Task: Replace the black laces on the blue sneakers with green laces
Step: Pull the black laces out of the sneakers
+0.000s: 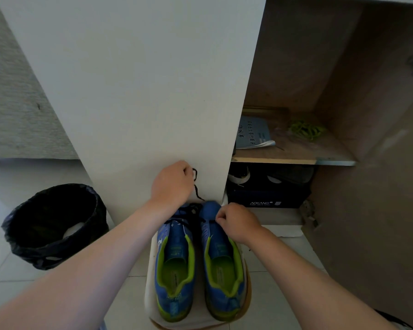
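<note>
View: head camera, looking down past both forearms.
Blue sneakers: left sneaker [174,265] and right sneaker [222,270] stand side by side on a low white bench [150,289]. The heels are near and the toes far, which puts the lacing within reach.
Left hand [173,184]: raised beyond the toes, fingers curled round the black lace [196,185]. The lace trails down to the sneakers' far end, so the lift looks meant to draw it out of the eyelets.
Right hand [239,222]: fingers and thumb pinched together on the front of the right sneaker, probably steadying it. Whether they hold lace or fabric cannot be told.
Green laces [305,129]: lie bundled on the cupboard shelf [293,158], far right, well apart from the sneakers and untouched.
Progress: unlacing seems under way; black lace is still bunched over the left sneaker's front.
Bin [55,225]: lined in black, on the floor at left, possibly handy for the old laces.
Risk: a hard pull could tip a sneaker off the bench.
</note>
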`<control>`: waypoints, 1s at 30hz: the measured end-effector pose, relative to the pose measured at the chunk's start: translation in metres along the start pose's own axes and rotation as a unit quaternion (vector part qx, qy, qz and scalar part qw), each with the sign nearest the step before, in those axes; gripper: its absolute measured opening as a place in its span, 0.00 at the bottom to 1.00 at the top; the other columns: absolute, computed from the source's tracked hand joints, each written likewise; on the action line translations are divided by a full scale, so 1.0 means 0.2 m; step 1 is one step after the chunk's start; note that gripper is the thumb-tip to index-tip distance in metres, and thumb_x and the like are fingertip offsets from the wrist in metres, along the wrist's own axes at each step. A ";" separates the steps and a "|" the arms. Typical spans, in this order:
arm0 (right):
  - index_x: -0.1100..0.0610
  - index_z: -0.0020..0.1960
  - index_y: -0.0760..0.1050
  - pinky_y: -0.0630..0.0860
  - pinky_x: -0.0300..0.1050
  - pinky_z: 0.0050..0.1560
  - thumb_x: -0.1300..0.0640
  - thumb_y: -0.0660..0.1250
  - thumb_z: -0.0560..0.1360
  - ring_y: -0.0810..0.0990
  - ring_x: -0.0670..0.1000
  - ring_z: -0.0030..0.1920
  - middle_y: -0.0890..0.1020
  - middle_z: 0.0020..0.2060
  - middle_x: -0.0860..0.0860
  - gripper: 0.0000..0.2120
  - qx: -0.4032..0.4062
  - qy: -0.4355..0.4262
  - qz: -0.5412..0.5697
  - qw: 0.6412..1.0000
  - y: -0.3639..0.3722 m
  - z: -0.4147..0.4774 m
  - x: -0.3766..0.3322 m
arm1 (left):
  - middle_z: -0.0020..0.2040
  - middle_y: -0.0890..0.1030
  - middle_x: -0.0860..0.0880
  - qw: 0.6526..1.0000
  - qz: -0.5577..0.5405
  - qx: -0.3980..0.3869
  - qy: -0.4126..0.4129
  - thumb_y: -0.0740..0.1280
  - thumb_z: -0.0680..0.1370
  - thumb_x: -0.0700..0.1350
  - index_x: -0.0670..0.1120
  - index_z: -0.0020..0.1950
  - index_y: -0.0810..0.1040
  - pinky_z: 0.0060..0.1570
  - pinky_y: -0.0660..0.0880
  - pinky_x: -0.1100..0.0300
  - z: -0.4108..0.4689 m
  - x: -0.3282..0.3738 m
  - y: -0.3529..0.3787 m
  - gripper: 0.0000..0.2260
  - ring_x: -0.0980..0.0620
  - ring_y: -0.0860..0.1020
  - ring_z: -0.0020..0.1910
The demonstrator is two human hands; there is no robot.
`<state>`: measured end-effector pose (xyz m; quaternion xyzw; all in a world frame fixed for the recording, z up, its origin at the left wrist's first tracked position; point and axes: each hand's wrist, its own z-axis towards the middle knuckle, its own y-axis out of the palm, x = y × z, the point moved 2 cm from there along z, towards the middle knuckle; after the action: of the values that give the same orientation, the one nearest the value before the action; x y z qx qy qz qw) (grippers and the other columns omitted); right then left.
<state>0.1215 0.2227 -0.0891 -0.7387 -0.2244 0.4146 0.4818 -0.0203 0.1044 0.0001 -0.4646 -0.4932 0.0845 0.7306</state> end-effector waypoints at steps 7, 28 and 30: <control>0.51 0.65 0.76 0.74 0.47 0.61 0.55 0.67 0.79 0.77 0.53 0.62 0.73 0.65 0.51 0.15 -0.010 -0.019 -0.021 1.000 0.02 0.00 -0.02 | 0.62 0.76 0.45 0.901 0.413 -0.136 0.004 0.64 0.78 0.45 0.46 0.60 0.76 0.54 0.71 0.55 0.00 -0.07 0.03 0.12 0.45 0.73 0.61; 0.58 0.63 0.74 0.71 0.48 0.48 0.60 0.64 0.80 0.77 0.59 0.60 0.73 0.63 0.58 0.12 -0.040 -0.039 -0.191 0.980 0.05 -0.01 -0.15 | 0.55 0.77 0.48 0.908 0.207 -0.348 0.103 0.70 0.71 0.53 0.47 0.59 0.74 0.54 0.76 0.52 -0.12 -0.10 0.33 0.19 0.49 0.75 0.55; 0.59 0.68 0.69 0.73 0.51 0.56 0.60 0.65 0.79 0.75 0.59 0.64 0.69 0.66 0.58 0.18 -0.056 -0.010 -0.203 0.978 0.04 -0.01 -0.15 | 0.54 0.77 0.48 0.911 0.199 -0.349 0.097 0.69 0.72 0.51 0.47 0.59 0.73 0.52 0.76 0.53 -0.13 -0.10 0.33 0.18 0.49 0.75 0.54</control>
<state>0.1052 0.1962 -0.0843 -0.6996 -0.3970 0.3021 0.5116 0.0118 0.1143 -0.0664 -0.7842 -0.3156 0.0050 0.5343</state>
